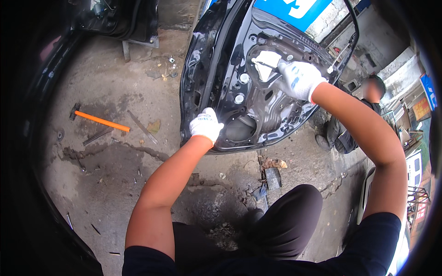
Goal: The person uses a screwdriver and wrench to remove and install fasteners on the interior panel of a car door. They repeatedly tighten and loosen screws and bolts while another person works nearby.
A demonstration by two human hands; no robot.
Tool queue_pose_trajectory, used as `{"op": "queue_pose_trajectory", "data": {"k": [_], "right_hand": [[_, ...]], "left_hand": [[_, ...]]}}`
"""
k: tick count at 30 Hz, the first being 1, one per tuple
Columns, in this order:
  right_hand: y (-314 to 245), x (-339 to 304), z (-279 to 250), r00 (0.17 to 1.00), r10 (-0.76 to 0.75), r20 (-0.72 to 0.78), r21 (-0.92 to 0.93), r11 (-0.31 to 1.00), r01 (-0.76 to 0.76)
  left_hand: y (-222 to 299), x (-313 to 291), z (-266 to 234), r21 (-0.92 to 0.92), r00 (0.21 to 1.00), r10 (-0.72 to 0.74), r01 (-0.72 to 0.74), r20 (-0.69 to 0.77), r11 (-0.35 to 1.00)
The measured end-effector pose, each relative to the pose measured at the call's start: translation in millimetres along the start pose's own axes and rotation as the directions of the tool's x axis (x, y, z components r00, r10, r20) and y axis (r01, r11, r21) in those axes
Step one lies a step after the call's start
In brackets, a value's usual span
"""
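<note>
The door [252, 94], black, stands or leans on the ground [156, 184], its inner side toward the person; the picture's top edge cuts off its top, so how it is propped cannot be seen. The left hand [206, 126], in a white glove, rests at the door's lower left corner with the fingers bent; their tips are hard to make out, and whether they clasp the rim or only press on it I cannot tell. The right hand [299, 80], gloved too, is over the door's right half, nearer the upper edge. Its fingers are curled, but the back of the hand hides most of them; I cannot tell whether it pinches anything. Just beside it is a white patch [265, 64], partly covered by a dark shape too unclear to name. On the ground, beyond the door's left edge, lie a hammer [102, 121] with an orange handle and two thin strips [142, 127]. Past the door's lower right edge crouches a co-worker [345, 138], partly hidden by the right forearm.
</note>
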State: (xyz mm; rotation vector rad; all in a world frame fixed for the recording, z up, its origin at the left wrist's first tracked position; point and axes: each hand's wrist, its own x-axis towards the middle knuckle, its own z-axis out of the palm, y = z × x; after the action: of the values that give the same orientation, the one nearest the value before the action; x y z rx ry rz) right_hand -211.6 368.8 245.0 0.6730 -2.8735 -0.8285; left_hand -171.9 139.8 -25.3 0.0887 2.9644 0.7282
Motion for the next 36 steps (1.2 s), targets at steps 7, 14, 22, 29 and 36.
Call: {"op": "queue_pose_trajectory", "data": {"k": [7, 14, 22, 29, 36], "right_hand": [[-1.6, 2.1, -9.1, 0.991, 0.136, 0.003, 0.329, 0.935, -0.129], [6.7, 8.3, -4.1, 0.967, 0.203, 0.153, 0.528, 0.81, -0.254], [-2.3, 7.9, -14.5, 0.88, 0.205, 0.429, 0.815, 0.332, -0.475], [-8.5, -1.1, -14.5, 0.993, -0.002, -0.118, -0.035, 0.999, -0.002], [5.1, 10.5, -2.9, 0.958, 0.23, 0.171, 0.623, 0.728, -0.286]], "left_hand": [[-1.3, -0.3, 2.7, 0.017, 0.999, 0.031, -0.03, -0.037, 0.999], [-1.4, -0.2, 1.9, 0.004, 0.999, 0.034, -0.034, -0.027, 0.999], [-1.8, 1.0, 3.6, -0.01, 0.999, 0.026, -0.026, -0.038, 1.0], [-3.1, -0.8, 4.4, -0.023, 0.998, 0.042, -0.043, -0.045, 0.999], [1.7, 2.9, 3.7, 0.009, 1.0, -0.013, 0.013, 0.016, 1.0]]}}
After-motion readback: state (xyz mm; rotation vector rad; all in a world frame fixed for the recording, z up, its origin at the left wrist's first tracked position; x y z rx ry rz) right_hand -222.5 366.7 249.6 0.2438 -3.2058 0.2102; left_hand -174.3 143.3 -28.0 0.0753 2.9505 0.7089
